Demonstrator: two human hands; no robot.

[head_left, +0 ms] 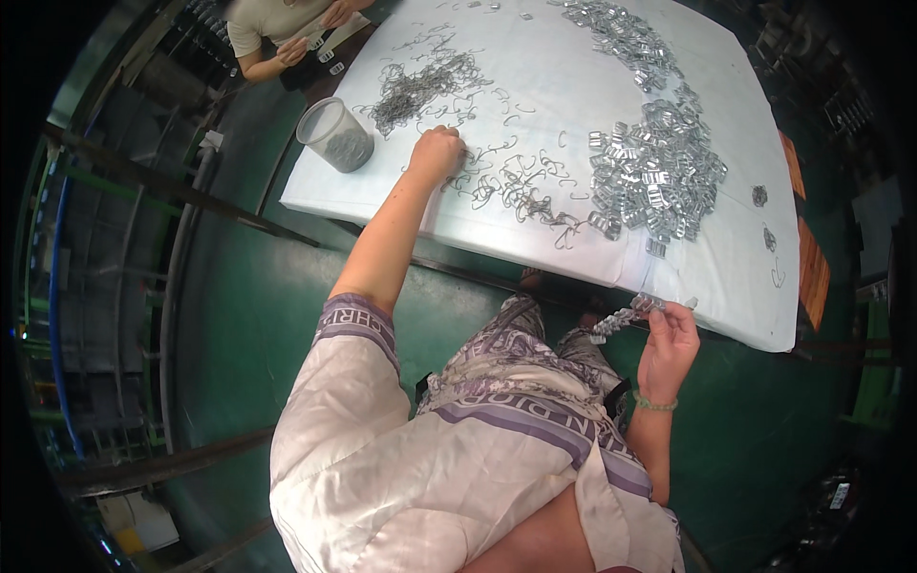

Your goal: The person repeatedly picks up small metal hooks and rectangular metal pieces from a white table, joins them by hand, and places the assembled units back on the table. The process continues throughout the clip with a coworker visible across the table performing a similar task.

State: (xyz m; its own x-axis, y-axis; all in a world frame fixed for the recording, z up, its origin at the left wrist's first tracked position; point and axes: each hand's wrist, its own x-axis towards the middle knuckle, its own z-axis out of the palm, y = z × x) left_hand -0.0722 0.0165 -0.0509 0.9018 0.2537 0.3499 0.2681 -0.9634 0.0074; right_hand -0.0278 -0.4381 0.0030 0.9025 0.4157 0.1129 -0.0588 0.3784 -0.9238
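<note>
My left hand [437, 153] reaches out onto the white table [554, 86] and rests, fingers curled, on a scatter of bent wire hooks [521, 186]. Whether it pinches one I cannot tell. My right hand [671, 339] is below the table's near edge, over my lap, holding a short stack of shiny metal buckles [621, 317]. A big heap of the same metal buckles [659, 172] lies on the table to the right of the hooks. A denser pile of wire hooks [420, 86] lies further back left.
A translucent plastic cup [334, 134] with grey pieces stands at the table's left edge. Another person [277, 33] sits at the far left corner, hands on small parts. Green floor surrounds the table; metal racks stand to the left, orange boards at the right.
</note>
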